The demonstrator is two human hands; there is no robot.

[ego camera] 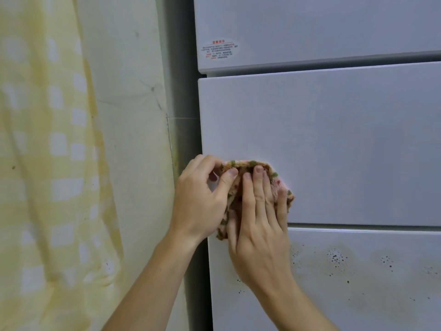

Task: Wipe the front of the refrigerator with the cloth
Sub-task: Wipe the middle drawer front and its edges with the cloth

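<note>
1. The wipe is under way. The cloth (243,165), a bunched pink-and-green patterned rag, sits against the front of the refrigerator (346,111) in the lower centre of the frame. It is at the lower left corner of the middle door panel (358,187) and reaches down over the seam to the lower panel (370,306).
2. The right hand (260,235) lies flat on the cloth. Its grip is spread, with the fingers straight and close together, pressing the fabric to the door.
3. The left hand (200,197) has its grip pinching the cloth's upper left edge between thumb and curled fingers, seemingly gathering or steadying it.
4. Much of the job looks undone: dark specks (336,258) and a dull haze mark the lower panel. The next move probably calls for a flat, firm sweep to the right or down over the seam, with the left hand letting go or following.
5. Most of the cloth is hidden under the hands, so its size and fold cannot be judged, nor whether it is damp. The refrigerator is cut off at the top, right and bottom of the frame. The print on the sticker (220,49) is too small to read. The checked fabric (47,163) at the left is blurred.
</note>
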